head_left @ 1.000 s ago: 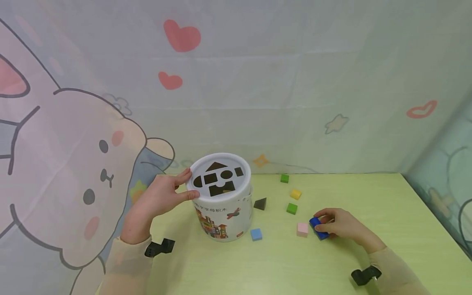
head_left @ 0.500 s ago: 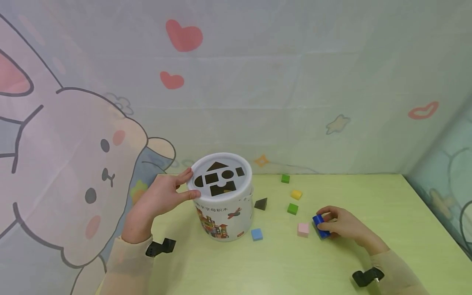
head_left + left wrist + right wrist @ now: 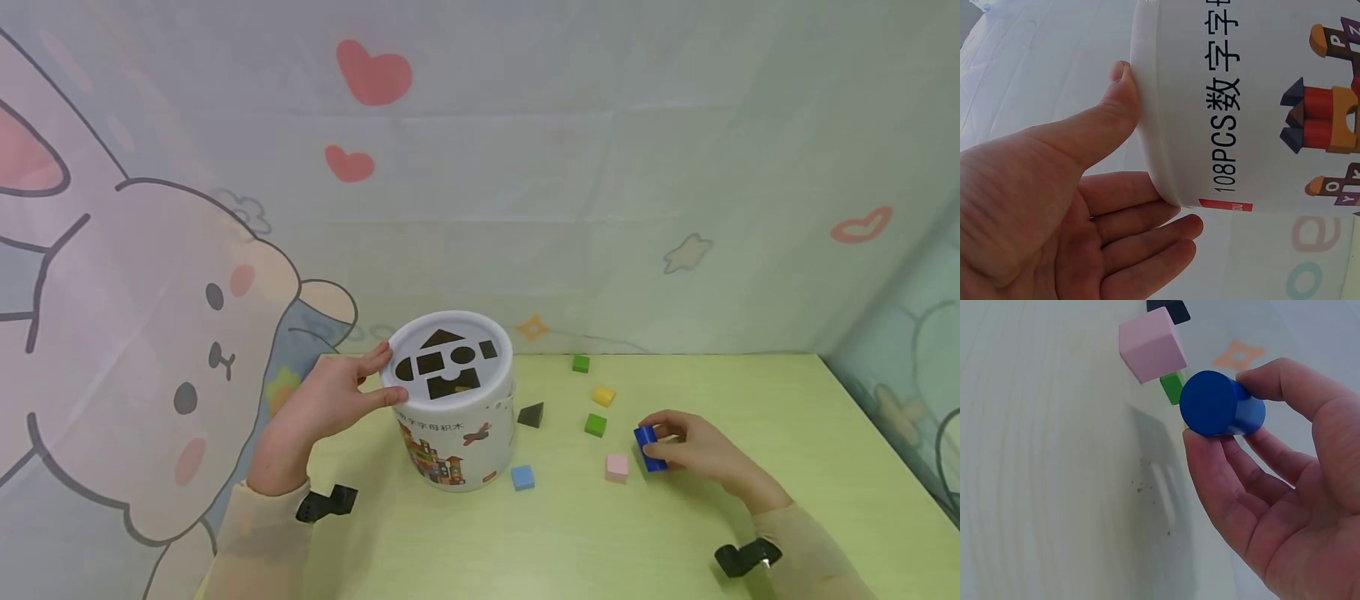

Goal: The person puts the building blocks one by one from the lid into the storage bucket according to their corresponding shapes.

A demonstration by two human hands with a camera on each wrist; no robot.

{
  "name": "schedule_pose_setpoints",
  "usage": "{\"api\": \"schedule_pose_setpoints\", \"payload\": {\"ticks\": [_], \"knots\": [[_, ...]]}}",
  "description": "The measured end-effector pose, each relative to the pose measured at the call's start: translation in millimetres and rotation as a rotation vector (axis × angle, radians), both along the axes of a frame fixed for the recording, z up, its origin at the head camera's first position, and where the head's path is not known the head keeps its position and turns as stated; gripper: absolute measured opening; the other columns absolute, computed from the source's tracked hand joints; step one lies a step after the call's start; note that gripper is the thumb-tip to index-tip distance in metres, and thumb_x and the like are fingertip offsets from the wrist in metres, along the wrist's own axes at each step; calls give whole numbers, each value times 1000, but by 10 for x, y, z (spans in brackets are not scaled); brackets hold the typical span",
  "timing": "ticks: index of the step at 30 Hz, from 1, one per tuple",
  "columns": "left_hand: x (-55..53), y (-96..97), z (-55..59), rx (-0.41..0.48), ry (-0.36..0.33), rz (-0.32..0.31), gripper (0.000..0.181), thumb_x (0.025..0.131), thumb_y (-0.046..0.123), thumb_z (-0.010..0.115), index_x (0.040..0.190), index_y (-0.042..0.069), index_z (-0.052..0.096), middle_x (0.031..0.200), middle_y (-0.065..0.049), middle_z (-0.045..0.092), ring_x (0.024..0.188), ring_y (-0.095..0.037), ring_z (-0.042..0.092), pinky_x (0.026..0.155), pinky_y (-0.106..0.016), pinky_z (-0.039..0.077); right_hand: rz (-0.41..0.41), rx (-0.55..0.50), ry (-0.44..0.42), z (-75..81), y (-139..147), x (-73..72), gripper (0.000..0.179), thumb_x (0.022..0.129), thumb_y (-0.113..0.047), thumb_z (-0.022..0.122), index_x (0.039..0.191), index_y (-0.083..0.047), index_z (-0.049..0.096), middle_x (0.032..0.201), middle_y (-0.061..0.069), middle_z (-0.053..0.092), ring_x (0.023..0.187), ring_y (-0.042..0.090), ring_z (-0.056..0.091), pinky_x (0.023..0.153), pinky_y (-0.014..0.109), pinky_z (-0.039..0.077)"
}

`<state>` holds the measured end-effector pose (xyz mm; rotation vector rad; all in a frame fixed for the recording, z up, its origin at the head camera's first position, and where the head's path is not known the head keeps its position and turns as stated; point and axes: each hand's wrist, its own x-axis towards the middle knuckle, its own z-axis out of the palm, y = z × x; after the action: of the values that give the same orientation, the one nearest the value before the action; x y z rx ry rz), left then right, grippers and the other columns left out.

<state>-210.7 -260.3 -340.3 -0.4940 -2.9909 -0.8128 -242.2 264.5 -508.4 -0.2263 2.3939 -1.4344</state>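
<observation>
My left hand (image 3: 337, 392) holds the lid rim of a white toy-block bucket (image 3: 457, 446), thumb at the front and fingers at the left side. The white lid (image 3: 480, 333) has several dark shape cut-outs, among them a triangle, rectangles and a round hole. In my right hand (image 3: 697, 450) a blue cylinder block (image 3: 651, 450) is pinched between thumb and fingers. The right wrist view shows the cylinder's round end (image 3: 1207, 403) above the table, with a shadow beneath. Just left of that hand lies a pink cube (image 3: 617, 468).
Between bucket and right hand lie a light blue block (image 3: 522, 477), a dark triangular block (image 3: 531, 415), a green block (image 3: 596, 425) and a yellow block (image 3: 603, 396). Another green block (image 3: 581, 363) is near the table's back edge, by the printed curtain (image 3: 600, 208).
My right hand has raised the blue cylinder slightly off the table and turned it more upright in the head view. The left hand keeps its place on the bucket.
</observation>
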Motion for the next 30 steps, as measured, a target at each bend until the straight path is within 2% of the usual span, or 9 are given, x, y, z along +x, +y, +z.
{"api": "schedule_pose_setpoints", "payload": {"ticks": [8, 15, 22, 30], "knots": [[0, 14, 7, -15, 12, -14, 80, 98, 42, 80, 158, 2, 46, 162, -15, 44, 138, -45, 55, 107, -60, 51, 21, -53, 52, 38, -55, -60, 53, 99, -20, 79, 144, 2, 59, 129, 20, 65, 108, 28, 68, 80, 40, 64], [14, 15, 26, -22, -1, -7, 81, 98, 44, 78, 160, 4, 45, 163, -14, 43, 140, -44, 53, 109, -61, 49, 9, -43, 121, 126, -227, -105, 51, 98, -23, 80, 141, -3, 62, 128, 17, 68, 109, 28, 69, 82, 34, 62], [26, 13, 32, -25, -6, 1, 81, 98, 44, 79, 159, 3, 45, 164, -14, 42, 141, -44, 52, 109, -61, 49, -17, -60, 225, 330, -488, -106, 47, 98, -23, 81, 138, -7, 62, 126, 12, 68, 109, 26, 69, 86, 35, 58], [-2, 34, 37, -38, -13, -6, 82, 98, 45, 78, 159, 3, 45, 163, -12, 43, 142, -44, 51, 104, -57, 53, -50, -117, 317, 593, -751, -103, 54, 99, -21, 80, 149, -14, 61, 131, 13, 67, 114, 29, 69, 88, 28, 59]]}}
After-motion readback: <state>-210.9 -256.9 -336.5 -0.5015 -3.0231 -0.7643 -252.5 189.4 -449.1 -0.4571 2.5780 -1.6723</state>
